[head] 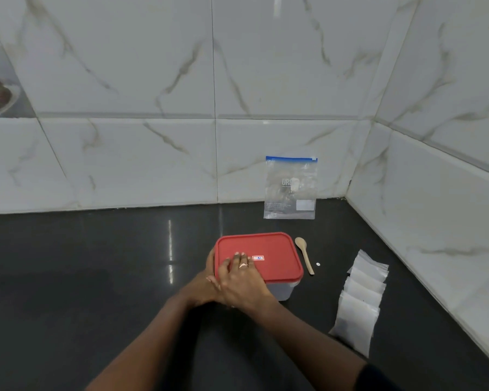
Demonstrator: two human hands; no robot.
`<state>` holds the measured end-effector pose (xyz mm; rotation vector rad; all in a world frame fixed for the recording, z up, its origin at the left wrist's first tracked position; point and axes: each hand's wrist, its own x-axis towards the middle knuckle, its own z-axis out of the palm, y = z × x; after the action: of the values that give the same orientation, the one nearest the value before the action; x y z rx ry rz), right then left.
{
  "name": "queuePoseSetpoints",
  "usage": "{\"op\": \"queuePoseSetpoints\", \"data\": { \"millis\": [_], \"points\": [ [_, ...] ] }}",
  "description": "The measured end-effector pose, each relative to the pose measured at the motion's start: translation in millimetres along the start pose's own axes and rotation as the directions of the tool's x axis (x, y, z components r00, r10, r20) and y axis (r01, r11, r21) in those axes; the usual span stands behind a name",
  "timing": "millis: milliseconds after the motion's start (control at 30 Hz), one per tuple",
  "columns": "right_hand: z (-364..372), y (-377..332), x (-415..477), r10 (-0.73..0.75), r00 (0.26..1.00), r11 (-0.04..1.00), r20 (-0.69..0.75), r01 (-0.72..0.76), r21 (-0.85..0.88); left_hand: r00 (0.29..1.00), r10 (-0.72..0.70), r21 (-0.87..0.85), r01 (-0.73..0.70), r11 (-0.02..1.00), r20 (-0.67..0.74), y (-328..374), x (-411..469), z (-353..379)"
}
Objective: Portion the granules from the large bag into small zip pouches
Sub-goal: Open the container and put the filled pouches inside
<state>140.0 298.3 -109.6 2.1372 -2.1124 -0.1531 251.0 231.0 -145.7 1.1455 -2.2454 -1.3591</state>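
Evenly and fairly brightly lit from overhead. On the glossy black stone counter (96, 277), a thin vertical streak of glare at about nine o'clock from the red rectangular plastic lid (259, 256). Soft, faint shadow under the forearms toward six o'clock. Pale sheen across the white marble-veined wall tiles (153, 80), strongest at three o'clock. Wide-angle bending of tile joints toward the corners, most at two and ten o'clock. Mild softness overall; print on the clear blue-topped zip bag (291, 189) too blurred to read fully.
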Motion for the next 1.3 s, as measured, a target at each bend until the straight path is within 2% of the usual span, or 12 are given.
{"op": "queuePoseSetpoints", "data": {
  "millis": [300, 433, 533, 600, 733, 800, 900, 967, 1100, 1133, 1200, 1300],
  "points": [
    [-20.8, 19.4, 10.0, 0.011, 0.777, 0.998, -0.629, 0.031, 0.056, 0.994, 0.052, 0.006, -0.052, 0.999, -0.093, -2.9, -1.7, 2.2],
    [-44.7, 47.7, 19.1, 0.031, 0.797, 0.987, -0.603, 0.072, 0.145, 0.996, 0.067, -0.061, -0.071, 0.996, -0.066, 2.6, -1.7, -2.2],
    [-86.7, 79.5, 18.5, 0.350, 0.771, 0.821, -0.532, 0.020, 0.570, 0.997, 0.073, -0.075, -0.076, 0.994, -0.041, 2.1, 0.0, -6.6],
    [-113.2, 100.5, 20.9, 0.551, 0.698, 0.683, -0.458, -0.062, 0.727, 0.997, 0.075, -0.068, -0.074, 0.995, 0.003, 2.9, 1.3, -10.3],
    [-126.1, 120.3, 41.9, 0.668, 0.585, 0.621, -0.460, -0.098, 0.777, 0.985, -0.017, 0.088, 0.002, 0.996, 0.171, -2.0, 5.5, -39.2],
    [-124.2, 121.6, 63.0, 0.756, 0.564, 0.424, -0.333, -0.033, 0.905, 0.985, -0.093, 0.115, 0.076, 0.990, 0.148, -3.3, 11.8, -60.1],
    [-115.8, 115.9, 102.3, 0.794, 0.607, 0.034, -0.048, 0.035, 0.999, 0.983, -0.146, -0.162, 0.126, 0.979, -0.115, 7.1, 32.9, -79.8],
    [-97.1, 108.2, 127.9, 0.722, 0.679, -0.198, 0.133, 0.019, 0.980, 0.947, -0.254, -0.433, 0.148, 0.889, -0.198, 15.1, 51.4, -85.6],
    [-57.7, 100.8, 160.5, 0.428, 0.789, -0.570, 0.441, -0.143, 0.809, 0.925, -0.367, -0.726, 0.189, 0.661, -0.094, 15.3, 89.2, -86.1],
    [-48.8, 102.4, 164.2, 0.367, 0.797, -0.580, 0.479, -0.206, 0.788, 0.901, -0.411, -0.730, 0.187, 0.657, -0.138, 10.7, 97.1, -86.0],
    [-31.0, 109.1, 171.0, 0.318, 0.794, -0.428, 0.518, -0.368, 0.826, 0.828, -0.516, -0.684, 0.245, 0.687, -0.221, -2.9, 113.1, -85.9],
    [-12.6, 122.0, 175.3, 0.317, 0.772, 0.043, 0.551, -0.592, 0.805, 0.725, -0.600, -0.520, 0.387, 0.762, -0.340, -23.0, 130.5, -89.7]
  ]
}}
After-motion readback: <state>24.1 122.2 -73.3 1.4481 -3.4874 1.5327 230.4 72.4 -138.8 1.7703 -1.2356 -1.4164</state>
